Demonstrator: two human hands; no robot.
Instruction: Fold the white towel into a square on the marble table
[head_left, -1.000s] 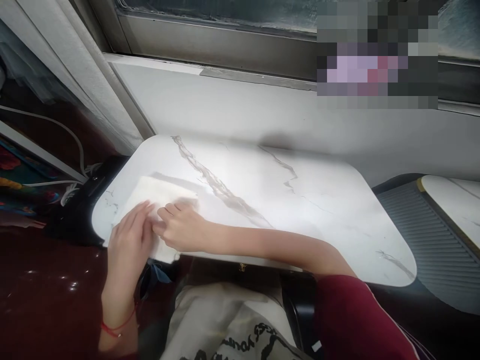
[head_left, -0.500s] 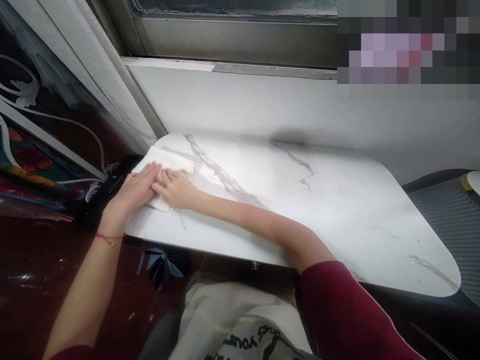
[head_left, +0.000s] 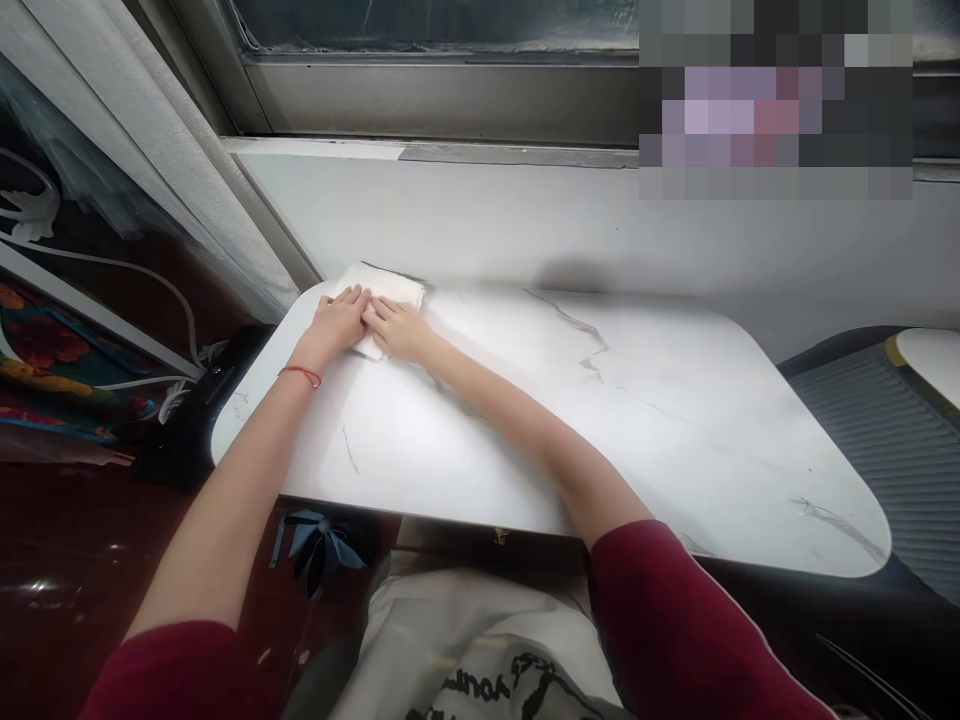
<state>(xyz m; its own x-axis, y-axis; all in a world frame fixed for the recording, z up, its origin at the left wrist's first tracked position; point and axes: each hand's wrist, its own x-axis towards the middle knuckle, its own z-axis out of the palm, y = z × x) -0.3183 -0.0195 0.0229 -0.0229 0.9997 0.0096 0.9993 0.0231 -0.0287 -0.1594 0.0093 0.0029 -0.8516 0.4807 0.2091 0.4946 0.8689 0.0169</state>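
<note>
A white cloth (head_left: 390,284) lies flat on the white marbled tabletop (head_left: 480,450), near its far left edge. My left hand (head_left: 341,322), with a red string at the wrist, rests palm down on the cloth's left part, fingers stretched out. Beside it, my right hand (head_left: 401,326) lies on the cloth's right part, its fingers extended and slightly apart. The fingertips of both hands nearly meet. Part of the cloth is hidden under the hands.
A white wall panel (head_left: 465,220) rises behind the table below a window. A pale curtain (head_left: 172,150) hangs at the left. A grey ribbed seat (head_left: 862,430) stands at the right. Below the front edge is a blue and black folded object (head_left: 319,545).
Both hands and the cloth have moved right and away from me, towards the table's back edge. The left corner of the tabletop now shows. The view has shifted slightly.
</note>
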